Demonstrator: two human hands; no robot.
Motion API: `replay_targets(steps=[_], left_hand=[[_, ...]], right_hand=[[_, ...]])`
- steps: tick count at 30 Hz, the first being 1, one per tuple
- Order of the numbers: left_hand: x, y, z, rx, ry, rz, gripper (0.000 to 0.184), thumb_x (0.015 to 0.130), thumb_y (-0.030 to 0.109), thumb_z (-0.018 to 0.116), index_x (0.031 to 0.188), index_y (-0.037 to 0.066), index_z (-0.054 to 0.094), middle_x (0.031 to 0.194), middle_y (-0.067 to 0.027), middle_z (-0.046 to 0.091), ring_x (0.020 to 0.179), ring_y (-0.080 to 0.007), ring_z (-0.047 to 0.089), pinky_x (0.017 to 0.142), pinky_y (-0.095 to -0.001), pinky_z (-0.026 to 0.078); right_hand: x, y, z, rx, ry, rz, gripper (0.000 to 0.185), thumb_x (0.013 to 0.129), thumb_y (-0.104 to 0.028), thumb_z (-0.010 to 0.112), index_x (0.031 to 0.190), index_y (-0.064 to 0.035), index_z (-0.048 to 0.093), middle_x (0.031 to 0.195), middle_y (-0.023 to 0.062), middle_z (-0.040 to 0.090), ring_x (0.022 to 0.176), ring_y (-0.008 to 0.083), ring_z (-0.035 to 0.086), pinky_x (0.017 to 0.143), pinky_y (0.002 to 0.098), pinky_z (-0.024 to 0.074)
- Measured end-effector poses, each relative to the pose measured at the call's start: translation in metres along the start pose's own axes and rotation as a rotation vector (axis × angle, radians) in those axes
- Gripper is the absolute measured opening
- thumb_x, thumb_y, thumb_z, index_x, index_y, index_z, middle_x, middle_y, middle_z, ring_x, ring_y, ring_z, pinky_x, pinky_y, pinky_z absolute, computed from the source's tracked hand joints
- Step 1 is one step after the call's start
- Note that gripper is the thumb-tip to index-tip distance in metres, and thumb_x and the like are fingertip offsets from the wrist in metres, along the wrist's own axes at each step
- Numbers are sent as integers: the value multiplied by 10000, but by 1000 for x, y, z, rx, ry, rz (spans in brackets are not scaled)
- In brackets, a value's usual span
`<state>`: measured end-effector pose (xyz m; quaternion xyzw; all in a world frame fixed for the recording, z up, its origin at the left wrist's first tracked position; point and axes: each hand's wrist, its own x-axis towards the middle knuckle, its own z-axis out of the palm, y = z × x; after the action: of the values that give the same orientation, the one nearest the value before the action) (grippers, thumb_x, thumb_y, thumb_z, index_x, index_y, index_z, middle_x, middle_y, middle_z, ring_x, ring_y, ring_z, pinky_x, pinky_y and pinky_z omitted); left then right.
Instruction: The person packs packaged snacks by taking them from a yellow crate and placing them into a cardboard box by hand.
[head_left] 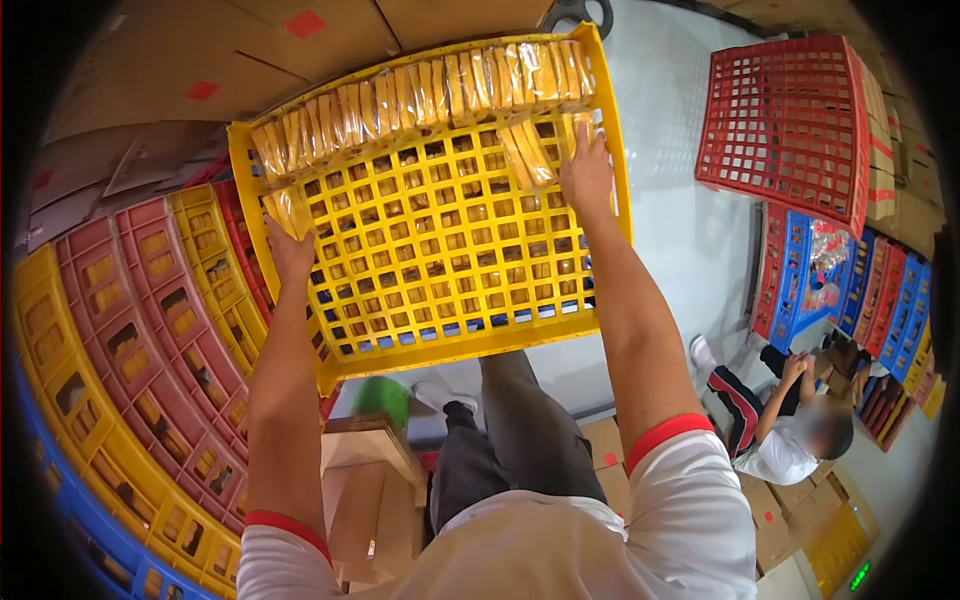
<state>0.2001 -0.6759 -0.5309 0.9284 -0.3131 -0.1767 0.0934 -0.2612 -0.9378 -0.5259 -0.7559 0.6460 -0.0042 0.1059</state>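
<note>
In front of me is a yellow plastic crate [450,338] with a grid base. A row of clear-wrapped packets of golden-yellow food [430,92] stands packed along its far side. My left hand [290,250] grips a wrapped packet [287,207] at the crate's left end, thumb on the inner side. At the right end my right hand [588,178] has its fingers closed on another wrapped packet [573,128], partly covered by the fingers. Next to it, further left, a few wrapped pieces [526,153] lie on the grid. More golden food shows through the grid from below.
Stacked yellow, pink and blue crates [140,340] filled with food line the left. Cardboard boxes [160,70] stand behind the yellow crate. A red crate [785,130] tops a stack at right. A seated person [790,425] is at lower right; a green object [380,403] lies below.
</note>
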Motion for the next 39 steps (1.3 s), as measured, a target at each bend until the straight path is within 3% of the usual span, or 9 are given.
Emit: replay_targets(steps=[5,11,13,17,24,28,31,37,39], left_hand=[[20,10,19,271,154,-132,1324,734,532,867,1639,56,26,1525,-250,435,1334,-403,491,1083,-529,416],[13,15,2,174,-161,-348,1193,827,300,839,1644,99,-7,1502,-260,457,1357,-389,490,1127,-513,389],[-12,-6,15,-202,78,-88,1090,858,93,779,1643,110,23,1461,-234,501,1345,-353,512,1130,-477,410],[-117,33,-31,-1179,-454,-277,953,848,-25,738,1604,73,166,1424,-149,530,1320,-257,529,1113,-382,438],[-294,60,-92,-1248,-659,-77,837,862,-29,722,1550,39,250,1487,-116,475,1387,-230,457,1173,-392,358],[-362,7,-150,-1055,-655,17,833,906,51,706,1572,15,207,1580,-151,365,1483,-267,347,1229,-399,261],[-419,-33,-210,-992,-643,56,865,963,146,688,1605,10,125,1642,-150,272,1512,-260,278,1227,-391,244],[-543,-139,-298,-1244,-347,-117,700,1009,223,655,1571,4,299,1565,-121,421,1444,-222,389,1199,-379,301],[-577,-189,-319,-992,-257,-68,732,968,183,702,1562,12,310,1516,-120,463,1397,-225,438,1144,-384,388]], right_hand=[[15,20,35,295,27,-7,910,879,-222,678,1627,-112,171,1464,263,473,1272,436,533,1004,523,487],[-30,-8,-61,333,-29,78,910,872,-127,655,1636,-93,161,1490,240,468,1328,416,503,1065,474,452],[-62,-10,-88,403,24,37,875,883,-90,620,1636,-78,173,1548,209,444,1380,387,485,1122,435,420],[-143,-18,-115,1000,-132,75,963,812,63,604,1646,-82,145,1488,189,475,1370,297,479,1132,397,416],[-252,-120,-159,1520,-655,-39,1028,758,25,599,1656,-78,110,1549,152,410,1439,248,401,1201,362,289],[-319,-143,-189,1402,-743,-379,895,906,-119,609,1643,-28,109,1670,165,232,1547,255,232,1250,383,189],[-387,-174,-229,1408,-911,-307,810,986,-196,587,1638,-24,138,1666,159,244,1546,262,227,1248,391,190],[-517,-241,-265,1237,-935,-539,701,1024,-218,557,1602,1,227,1566,181,383,1478,307,359,1225,387,245],[-556,-268,-290,1000,-822,-855,749,984,-201,614,1599,3,239,1490,204,460,1415,329,436,1201,391,298]])
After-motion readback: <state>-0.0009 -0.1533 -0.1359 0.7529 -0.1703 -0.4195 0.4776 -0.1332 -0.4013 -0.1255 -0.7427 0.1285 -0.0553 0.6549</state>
